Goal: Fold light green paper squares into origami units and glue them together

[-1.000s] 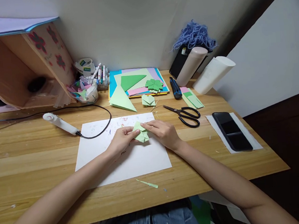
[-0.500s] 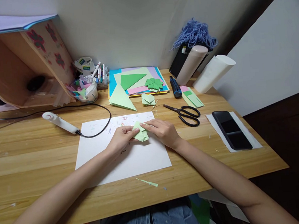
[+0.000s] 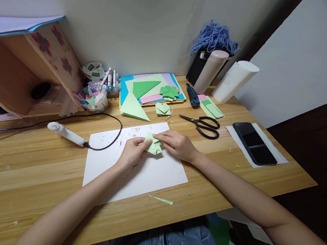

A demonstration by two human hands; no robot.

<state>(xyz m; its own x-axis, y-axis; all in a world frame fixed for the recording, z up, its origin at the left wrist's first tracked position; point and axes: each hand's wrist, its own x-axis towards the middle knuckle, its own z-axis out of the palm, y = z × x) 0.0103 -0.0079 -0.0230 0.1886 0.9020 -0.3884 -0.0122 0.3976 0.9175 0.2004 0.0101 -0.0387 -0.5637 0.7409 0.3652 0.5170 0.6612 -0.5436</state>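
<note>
Folded green paper (image 3: 153, 145): on white sheet (image 3: 145, 173), mid-tabletop (image 3: 41, 163). Left hand (image 3: 133, 152) grip pinches its left edge; right hand (image 3: 177, 146) grip presses its top. Scissors (image 3: 205, 125) nearby, right.

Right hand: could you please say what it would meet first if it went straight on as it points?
The right hand is touching the folded green paper; just beyond, probably the left hand holding it.
</note>
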